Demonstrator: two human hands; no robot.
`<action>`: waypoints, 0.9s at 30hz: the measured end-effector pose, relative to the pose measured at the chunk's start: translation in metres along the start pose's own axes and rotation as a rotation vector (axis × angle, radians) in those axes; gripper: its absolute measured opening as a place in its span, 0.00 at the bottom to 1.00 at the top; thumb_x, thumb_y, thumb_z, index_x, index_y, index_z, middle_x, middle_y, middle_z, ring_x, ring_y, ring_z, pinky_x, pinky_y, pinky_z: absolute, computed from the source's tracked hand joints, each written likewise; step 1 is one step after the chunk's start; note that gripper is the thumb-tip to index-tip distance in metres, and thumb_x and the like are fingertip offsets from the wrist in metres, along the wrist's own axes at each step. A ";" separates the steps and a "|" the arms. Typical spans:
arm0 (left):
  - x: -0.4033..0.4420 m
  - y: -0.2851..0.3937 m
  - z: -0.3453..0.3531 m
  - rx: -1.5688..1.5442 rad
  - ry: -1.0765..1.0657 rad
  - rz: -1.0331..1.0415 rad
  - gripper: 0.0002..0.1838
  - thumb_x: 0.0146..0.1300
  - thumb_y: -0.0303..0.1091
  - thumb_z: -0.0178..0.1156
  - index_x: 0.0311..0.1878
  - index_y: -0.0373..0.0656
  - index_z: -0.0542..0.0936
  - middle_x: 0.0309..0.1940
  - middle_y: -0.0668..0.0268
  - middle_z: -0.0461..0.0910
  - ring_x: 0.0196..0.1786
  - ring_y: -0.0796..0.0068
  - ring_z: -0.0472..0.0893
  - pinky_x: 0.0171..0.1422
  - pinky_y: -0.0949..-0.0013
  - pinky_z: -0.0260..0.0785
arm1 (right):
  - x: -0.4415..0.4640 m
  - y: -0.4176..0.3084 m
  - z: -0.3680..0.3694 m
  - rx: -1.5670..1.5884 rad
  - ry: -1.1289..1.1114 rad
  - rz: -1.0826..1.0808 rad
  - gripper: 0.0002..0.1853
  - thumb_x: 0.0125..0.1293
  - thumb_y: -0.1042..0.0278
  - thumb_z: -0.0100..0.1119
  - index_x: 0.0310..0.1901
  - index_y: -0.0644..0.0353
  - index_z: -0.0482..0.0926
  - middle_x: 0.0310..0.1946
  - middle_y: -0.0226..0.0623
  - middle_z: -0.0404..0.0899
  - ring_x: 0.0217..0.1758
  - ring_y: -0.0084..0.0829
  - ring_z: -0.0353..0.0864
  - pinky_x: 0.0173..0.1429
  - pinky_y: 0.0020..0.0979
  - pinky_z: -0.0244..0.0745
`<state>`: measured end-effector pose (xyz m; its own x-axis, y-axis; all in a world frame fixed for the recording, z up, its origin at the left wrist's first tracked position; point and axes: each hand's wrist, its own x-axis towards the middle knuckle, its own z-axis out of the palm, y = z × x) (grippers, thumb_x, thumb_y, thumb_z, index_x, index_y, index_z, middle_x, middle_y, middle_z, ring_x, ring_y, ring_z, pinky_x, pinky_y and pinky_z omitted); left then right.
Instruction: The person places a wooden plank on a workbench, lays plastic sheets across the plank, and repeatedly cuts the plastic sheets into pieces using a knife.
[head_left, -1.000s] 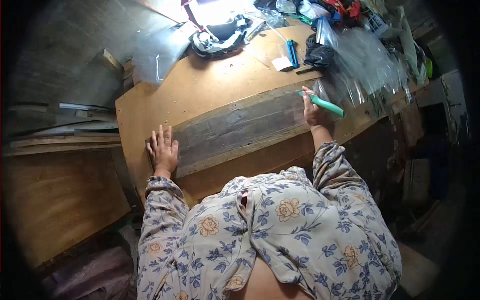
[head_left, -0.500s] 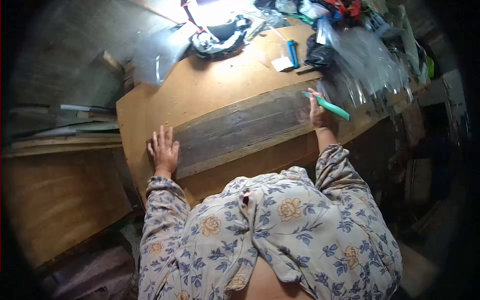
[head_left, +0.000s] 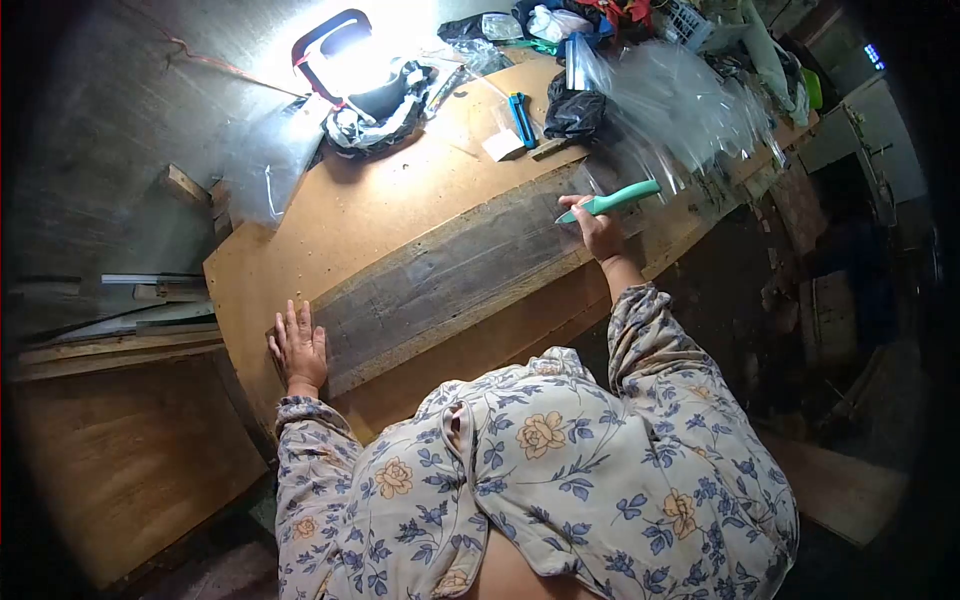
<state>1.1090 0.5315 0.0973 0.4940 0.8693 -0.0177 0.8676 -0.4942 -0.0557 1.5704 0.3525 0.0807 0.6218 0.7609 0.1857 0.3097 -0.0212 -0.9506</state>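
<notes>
My right hand [head_left: 600, 236] is closed on a small knife [head_left: 628, 196] with a mint-green handle. The thumb and fingers grip it near the blade, and the blade points left over the right part of a long dark wooden board [head_left: 430, 275]. The handle sticks out to the right, beyond the fingers. At the board's left end my left hand [head_left: 298, 355] lies flat, fingers spread, with nothing in it. Whether the blade touches the board I cannot tell.
The board lies on a tan table [head_left: 350, 215]. A bright lamp [head_left: 335, 55] shines at the back. Behind the board are a blue box cutter [head_left: 521, 120] and a black plastic bag [head_left: 574, 112]. Clear plastic sheets [head_left: 680, 105] heap at the right. Wood strips [head_left: 120, 350] are stacked left.
The knife has turned: its handle pointed down to the right and now points up to the right. The whole view has shifted and tilted slightly. My left hand stays at the board's end.
</notes>
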 end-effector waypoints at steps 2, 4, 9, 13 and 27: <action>0.000 0.000 0.000 0.004 -0.001 0.001 0.26 0.62 0.45 0.42 0.64 0.59 0.56 0.67 0.66 0.47 0.67 0.57 0.48 0.66 0.47 0.37 | -0.001 0.000 0.002 0.031 -0.016 0.021 0.10 0.55 0.68 0.48 0.30 0.66 0.76 0.35 0.37 0.79 0.34 0.27 0.75 0.41 0.28 0.69; 0.001 0.001 -0.001 0.005 -0.028 -0.026 0.26 0.62 0.45 0.42 0.64 0.59 0.56 0.67 0.66 0.47 0.67 0.57 0.47 0.66 0.47 0.36 | -0.002 -0.002 0.004 0.045 0.000 0.027 0.10 0.55 0.69 0.48 0.30 0.66 0.76 0.35 0.37 0.79 0.34 0.28 0.75 0.41 0.28 0.69; 0.000 -0.004 0.003 0.002 -0.011 0.004 0.28 0.61 0.48 0.43 0.65 0.60 0.55 0.67 0.67 0.46 0.68 0.57 0.46 0.66 0.46 0.35 | -0.005 0.001 0.008 -0.099 -0.030 -0.056 0.10 0.56 0.70 0.47 0.34 0.65 0.76 0.34 0.37 0.79 0.34 0.27 0.76 0.41 0.28 0.69; -0.007 0.011 -0.020 -0.042 -0.059 0.151 0.26 0.59 0.49 0.47 0.62 0.60 0.61 0.67 0.68 0.48 0.68 0.57 0.46 0.65 0.44 0.35 | 0.003 0.009 0.007 0.032 0.021 -0.053 0.11 0.59 0.69 0.46 0.37 0.64 0.76 0.34 0.37 0.78 0.35 0.29 0.76 0.42 0.27 0.69; -0.125 -0.192 -0.052 -0.253 0.008 -0.160 0.10 0.59 0.33 0.48 0.34 0.45 0.79 0.51 0.66 0.73 0.61 0.54 0.60 0.64 0.55 0.49 | -0.023 -0.051 0.007 -0.418 0.265 0.131 0.16 0.60 0.60 0.49 0.44 0.61 0.75 0.40 0.43 0.77 0.44 0.37 0.76 0.48 0.32 0.68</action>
<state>0.8837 0.5171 0.1626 0.3497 0.9366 -0.0209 0.9206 -0.3395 0.1930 1.5355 0.3407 0.1229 0.8191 0.5446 0.1801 0.4447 -0.4045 -0.7991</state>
